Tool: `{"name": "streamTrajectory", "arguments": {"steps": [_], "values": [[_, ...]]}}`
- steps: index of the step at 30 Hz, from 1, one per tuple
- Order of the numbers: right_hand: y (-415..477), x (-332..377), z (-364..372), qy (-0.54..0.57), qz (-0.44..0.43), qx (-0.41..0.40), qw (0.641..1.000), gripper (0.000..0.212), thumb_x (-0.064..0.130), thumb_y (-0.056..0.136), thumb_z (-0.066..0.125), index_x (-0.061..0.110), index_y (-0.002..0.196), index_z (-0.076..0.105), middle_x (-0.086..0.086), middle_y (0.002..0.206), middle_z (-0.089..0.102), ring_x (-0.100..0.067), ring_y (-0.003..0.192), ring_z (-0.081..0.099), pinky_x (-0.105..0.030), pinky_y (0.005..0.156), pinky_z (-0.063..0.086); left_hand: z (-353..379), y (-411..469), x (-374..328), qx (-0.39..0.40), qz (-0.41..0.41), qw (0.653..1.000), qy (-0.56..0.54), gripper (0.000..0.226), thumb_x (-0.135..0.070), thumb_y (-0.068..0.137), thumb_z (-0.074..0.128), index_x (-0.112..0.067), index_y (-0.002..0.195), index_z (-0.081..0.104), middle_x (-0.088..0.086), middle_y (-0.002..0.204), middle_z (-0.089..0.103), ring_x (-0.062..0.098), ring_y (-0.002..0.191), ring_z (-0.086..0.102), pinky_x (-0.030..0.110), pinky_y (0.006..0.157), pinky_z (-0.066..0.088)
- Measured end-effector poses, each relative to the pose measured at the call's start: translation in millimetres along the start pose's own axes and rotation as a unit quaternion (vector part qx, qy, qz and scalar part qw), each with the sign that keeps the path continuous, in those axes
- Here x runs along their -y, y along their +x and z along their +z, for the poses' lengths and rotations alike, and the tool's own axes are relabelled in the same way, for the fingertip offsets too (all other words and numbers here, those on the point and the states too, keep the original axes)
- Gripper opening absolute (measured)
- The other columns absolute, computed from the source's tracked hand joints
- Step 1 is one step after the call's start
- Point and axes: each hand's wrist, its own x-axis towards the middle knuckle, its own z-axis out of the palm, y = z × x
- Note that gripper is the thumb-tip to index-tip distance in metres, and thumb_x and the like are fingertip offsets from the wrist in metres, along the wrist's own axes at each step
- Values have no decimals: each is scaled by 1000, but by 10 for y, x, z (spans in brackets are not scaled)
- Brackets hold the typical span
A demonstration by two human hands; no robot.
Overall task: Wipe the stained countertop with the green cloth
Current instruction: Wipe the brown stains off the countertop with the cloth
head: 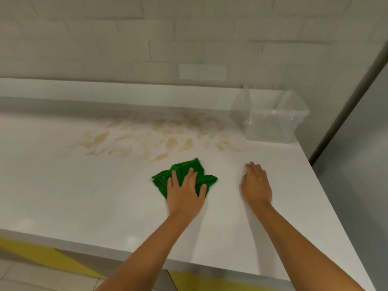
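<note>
A crumpled green cloth [190,168] lies on the white countertop [84,185], just in front of a wide patch of tan stains [151,137]. My left hand [184,192] presses flat on the cloth with its fingers spread over it. My right hand [256,183] rests palm down on the bare countertop to the right of the cloth, holding nothing. The stains stretch across the back half of the counter, beyond both hands.
A clear plastic container [270,120] stands at the back right corner of the counter. A raised white ledge [105,91] and a tiled wall run behind. The counter's right edge meets a grey panel [357,143]. Yellow floor markings [52,259] show below the front edge.
</note>
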Motion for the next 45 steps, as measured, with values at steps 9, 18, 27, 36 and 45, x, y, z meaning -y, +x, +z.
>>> {"name": "streamTrajectory", "arguments": {"steps": [9, 18, 27, 36, 45], "values": [[-1, -28, -20, 10, -7, -1, 1000, 40, 1, 93, 35, -4, 132, 39, -19, 143, 38, -32, 136, 28, -38, 114, 15, -171, 486, 151, 24, 26, 998, -45, 53, -44, 100, 25, -28, 149, 17, 4, 158, 16, 25, 148, 6, 38, 121, 3], [61, 186, -81, -51, 0, 34, 998, 48, 1, 91, 35, 0, 139, 26, -15, 148, 27, -28, 138, 19, -38, 115, 6, -259, 0, 716, -4, -42, 999, -19, 57, -48, 98, 25, -27, 150, 14, -4, 159, 12, 26, 148, 0, 39, 120, 0], [-95, 1047, 267, 53, -9, 55, 997, 47, 1, 94, 30, 4, 140, 24, -11, 151, 22, -22, 140, 15, -33, 116, 5, -164, 545, 562, 36, 58, 997, 44, 58, -59, 95, 18, -38, 149, 11, -20, 157, 3, 27, 147, -6, 47, 119, -5], [-79, 1125, 397, 4, 18, -9, 1000, 41, 11, 96, 28, 0, 133, 39, -15, 144, 38, -27, 136, 29, -38, 114, 15, -432, 893, 1590, 6, 10, 1000, 17, 58, -56, 96, 19, -34, 149, 15, -15, 158, 7, 22, 148, 1, 44, 120, 1], [-114, 1216, 409, -15, 35, -3, 999, 39, 9, 96, 34, 0, 133, 40, -15, 144, 37, -28, 136, 29, -38, 115, 17, -395, 526, 1528, 38, 41, 997, 52, 65, -59, 94, 13, -32, 150, -6, -12, 159, -7, 40, 144, -10, 51, 116, -9]]}}
